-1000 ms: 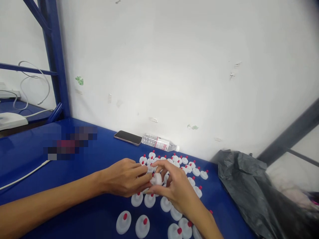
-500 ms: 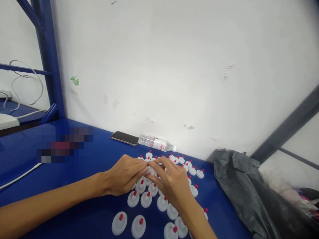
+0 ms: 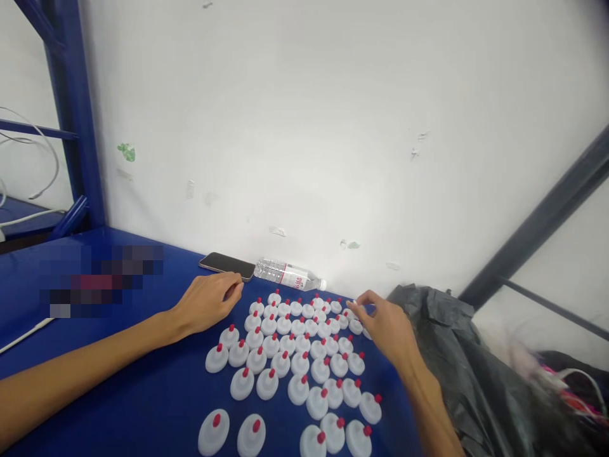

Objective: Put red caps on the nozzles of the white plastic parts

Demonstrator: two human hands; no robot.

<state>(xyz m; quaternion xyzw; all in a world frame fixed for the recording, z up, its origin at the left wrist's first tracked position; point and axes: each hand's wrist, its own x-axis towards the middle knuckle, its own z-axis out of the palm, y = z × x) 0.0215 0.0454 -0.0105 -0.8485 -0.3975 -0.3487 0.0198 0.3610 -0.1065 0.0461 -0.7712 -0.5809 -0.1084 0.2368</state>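
Observation:
Many small white oval caps with red tips (image 3: pixel 267 383) stand in uneven rows on the blue table (image 3: pixel 157 393). My right hand (image 3: pixel 387 327) is at the far right end of the rows. Its thumb and finger pinch together over the caps there, with a bit of white showing at the fingertips; its exact kind is hidden. To the left of the rows, my left hand (image 3: pixel 208 303) rests near the phone (image 3: pixel 228 264), fingers curled in and thumb close to the forefinger. Nothing shows between them.
A clear plastic bottle (image 3: pixel 290 274) lies against the white wall beside the phone. A dark grey plastic bag (image 3: pixel 447 343) hangs along the right edge. Blue frame posts (image 3: pixel 78 114) rise at the left. A white cable (image 3: pixel 26 334) lies at the left.
My hands have come apart from over the middle of the caps. The left drew back leftward, while the right moved right to the end of the back rows. The view shifted slightly.

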